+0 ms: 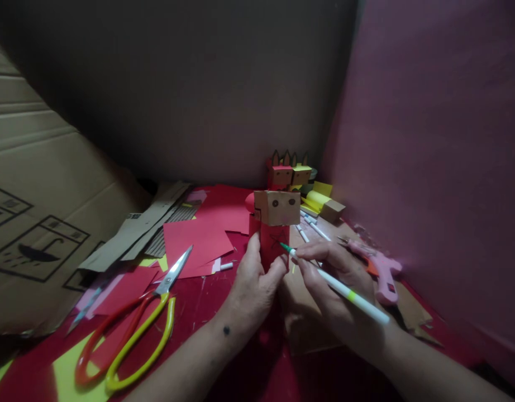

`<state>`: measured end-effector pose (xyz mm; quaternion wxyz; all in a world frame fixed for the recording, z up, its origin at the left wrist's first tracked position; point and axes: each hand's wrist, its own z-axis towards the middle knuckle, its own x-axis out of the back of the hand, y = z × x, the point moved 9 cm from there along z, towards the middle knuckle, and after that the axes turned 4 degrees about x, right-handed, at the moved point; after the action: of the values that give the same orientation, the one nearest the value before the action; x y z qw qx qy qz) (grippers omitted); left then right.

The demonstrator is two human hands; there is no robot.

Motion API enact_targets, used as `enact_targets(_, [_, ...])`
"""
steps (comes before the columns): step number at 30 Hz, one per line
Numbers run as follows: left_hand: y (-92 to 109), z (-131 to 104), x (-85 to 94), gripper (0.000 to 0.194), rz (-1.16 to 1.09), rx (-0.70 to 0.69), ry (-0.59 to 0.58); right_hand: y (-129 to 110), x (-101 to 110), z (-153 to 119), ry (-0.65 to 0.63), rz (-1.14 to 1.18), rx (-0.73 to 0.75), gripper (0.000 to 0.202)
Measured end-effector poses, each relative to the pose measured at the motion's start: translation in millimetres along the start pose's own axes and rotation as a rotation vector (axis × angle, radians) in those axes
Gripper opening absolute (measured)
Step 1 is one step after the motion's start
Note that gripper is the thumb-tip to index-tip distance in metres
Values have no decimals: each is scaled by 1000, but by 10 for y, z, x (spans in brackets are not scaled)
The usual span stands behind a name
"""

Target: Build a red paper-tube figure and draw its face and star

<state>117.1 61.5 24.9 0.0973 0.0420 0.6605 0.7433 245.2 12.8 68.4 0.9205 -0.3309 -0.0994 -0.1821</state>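
A dim corner is formed by a grey wall [199, 95] and a pink wall [425, 139], with a dark red table [203, 307] below. At its middle, a red paper figure [266, 245] with a boxy cardboard head [287, 209] is held upright by the left hand [257, 276], whose grip is closed around the lower body. A white marker [353, 300] is pinched in the grip of the right hand [341, 273], and its green tip [285, 247] is set at a star-like outline drawn on the red front. Below the right hand, a piece of flat cardboard [308, 332] is seen; to the right, a pink glue gun [385, 273] is laid.

Behind the held figure, a red eared figure [281, 176] and a yellow eared figure [301, 175] are placed side by side, with white markers [318, 228] nearer. To the left, red paper sheets [199, 240] are spread, overlapped by the blades of red-and-yellow-handled scissors [164, 286]. Farther left, cardboard strips [136, 229] are stacked near a large carton [43, 167] printed with an umbrella symbol.
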Motion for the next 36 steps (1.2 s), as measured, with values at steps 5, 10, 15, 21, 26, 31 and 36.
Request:
enact_targets(5, [-15, 14, 33, 35, 18, 25, 20, 59, -1, -23, 10, 4, -48, 13])
enact_targets(10, [-8, 7, 53, 32, 30, 27, 44, 55, 5, -10, 22, 2, -60, 12])
enact_targets(15, [13, -7, 62, 31, 10, 52, 58, 55, 16, 9, 62, 47, -106, 9])
enact_targets(21, [3, 7, 65, 32, -13, 55, 58, 27, 24, 25, 66, 21, -78, 9])
enact_targets(26, [42, 11, 85, 35, 8, 36, 75, 20, 29, 43, 70, 30, -64, 11])
enact_targets(31, [64, 2, 97, 35, 41, 39, 85, 53, 39, 28, 73, 18, -75, 10])
enact_targets(36, [53, 4, 87, 34, 27, 44, 67, 55, 33, 27, 64, 26, -74, 10])
